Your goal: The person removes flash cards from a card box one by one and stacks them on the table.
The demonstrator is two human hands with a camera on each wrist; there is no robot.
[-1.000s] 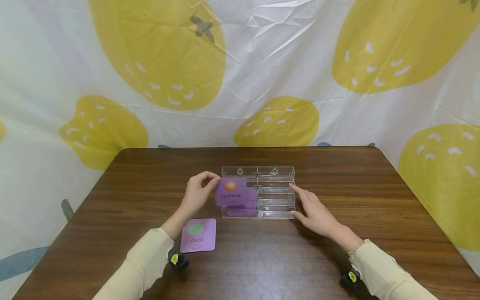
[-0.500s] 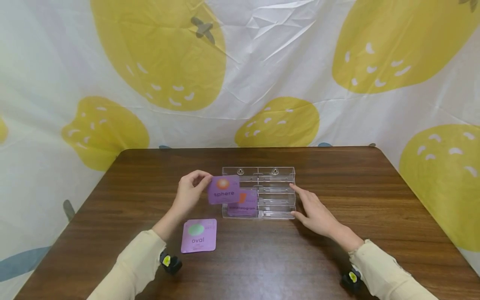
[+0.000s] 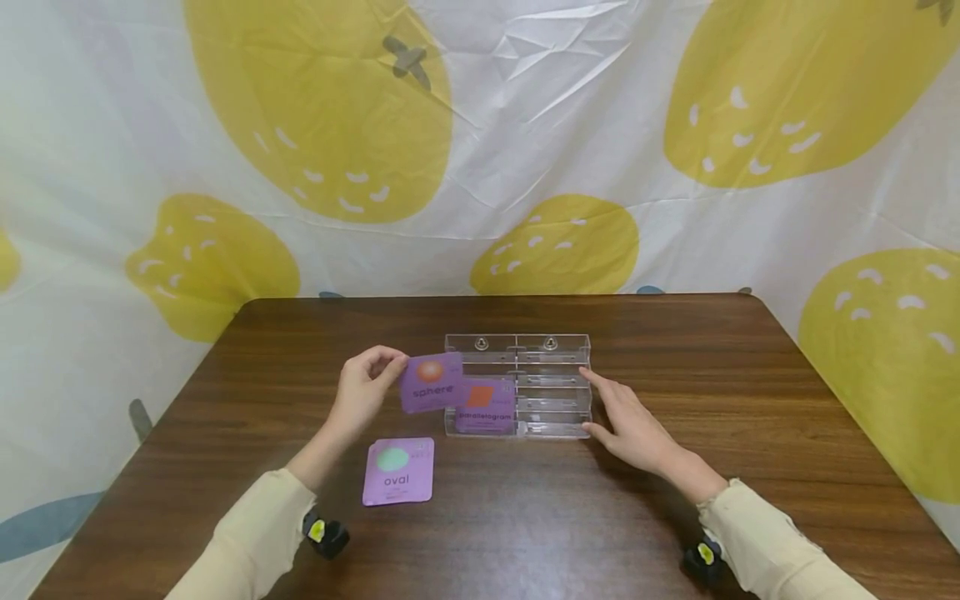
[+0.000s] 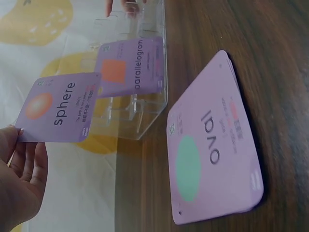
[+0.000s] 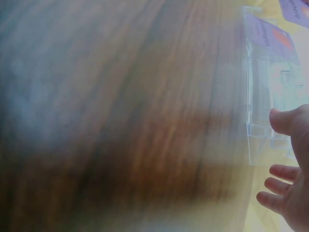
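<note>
Between thumb and fingers my left hand [image 3: 363, 388] pinches the upper left corner of a purple card printed "sphere" [image 3: 432, 385], held up left of a clear acrylic rack [image 3: 553, 405]. The rack has tiered pockets in two columns. A purple "parallelogram" card [image 3: 486, 408] stands in its front left pocket, partly overlapped by the sphere card in the head view. My right hand [image 3: 632, 423] rests against the rack's right side, fingers extended, thumb near the front corner. A small stack of cards topped by an "oval" card [image 4: 212, 150] lies flat on the table below the left hand.
The rack stands on a dark brown wooden table [image 3: 525, 517]. Behind the table's far edge hangs a white cloth [image 3: 480, 150] printed with yellow fruit.
My left hand has drawn the sphere card leftward from in front of the rack, uncovering more of the parallelogram card. The right hand and rack stay in place.
</note>
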